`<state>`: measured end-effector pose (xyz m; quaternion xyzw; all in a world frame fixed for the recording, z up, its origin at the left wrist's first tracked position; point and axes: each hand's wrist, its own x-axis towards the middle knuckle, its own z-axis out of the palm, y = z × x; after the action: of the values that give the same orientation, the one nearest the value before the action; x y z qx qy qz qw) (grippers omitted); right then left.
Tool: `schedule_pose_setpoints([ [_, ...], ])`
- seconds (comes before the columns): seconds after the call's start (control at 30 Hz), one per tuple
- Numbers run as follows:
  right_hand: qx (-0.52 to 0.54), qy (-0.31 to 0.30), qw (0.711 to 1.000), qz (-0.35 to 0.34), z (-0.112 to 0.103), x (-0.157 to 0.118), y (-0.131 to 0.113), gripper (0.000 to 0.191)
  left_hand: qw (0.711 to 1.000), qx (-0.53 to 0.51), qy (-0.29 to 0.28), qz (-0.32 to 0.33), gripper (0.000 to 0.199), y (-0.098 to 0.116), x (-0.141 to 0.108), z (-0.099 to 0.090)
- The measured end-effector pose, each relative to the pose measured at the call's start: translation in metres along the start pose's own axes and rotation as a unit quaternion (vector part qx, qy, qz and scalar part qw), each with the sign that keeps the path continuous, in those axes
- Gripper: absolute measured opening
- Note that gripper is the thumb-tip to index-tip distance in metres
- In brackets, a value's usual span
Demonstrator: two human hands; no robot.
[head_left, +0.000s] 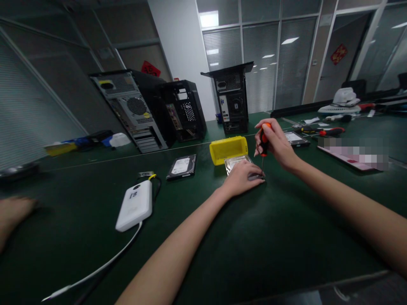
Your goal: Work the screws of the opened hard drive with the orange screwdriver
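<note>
My right hand point(275, 142) is wrapped round the orange-and-black handle of a screwdriver point(264, 137), which stands nearly upright. The screwdriver's tip points down beside the fingertips of my left hand point(243, 178). That left hand lies over a silver hard drive point(233, 162) and grips its near edge, hiding much of it. Just behind the drive sits a yellow plastic case point(227, 150). A second hard drive point(182, 166) with a white label lies flat on the green table to the left.
A white power bank point(135, 205) with a cable lies left. Computer cases point(136, 110) stand at the back. Right are another drive point(295, 138), red-handled pliers point(330, 131) and a pink flat object point(349, 158). Another person's hand point(17, 209) rests at the far left.
</note>
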<state>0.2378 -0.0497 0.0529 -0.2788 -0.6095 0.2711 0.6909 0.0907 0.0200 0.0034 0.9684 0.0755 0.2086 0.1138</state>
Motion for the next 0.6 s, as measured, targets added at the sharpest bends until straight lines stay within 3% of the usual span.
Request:
schedule_pose_setpoints([
  [0.2, 0.002, 0.045, 0.999, -0.001, -0.008, 0.003, 0.003, 0.023, 1.000, -0.001, 0.003, -0.001, 0.019, -0.001, -0.001, 0.000],
  [0.43, 0.023, 0.039, 0.999, 0.015, -0.011, 0.002, 0.008, 0.023, 1.000, -0.002, 0.011, 0.003, 0.020, -0.003, -0.002, 0.002],
  [0.6, -0.013, 0.037, 0.999, 0.009, -0.008, 0.000, 0.006, 0.034, 1.000, 0.001, 0.008, 0.006, 0.020, -0.003, -0.001, 0.003],
])
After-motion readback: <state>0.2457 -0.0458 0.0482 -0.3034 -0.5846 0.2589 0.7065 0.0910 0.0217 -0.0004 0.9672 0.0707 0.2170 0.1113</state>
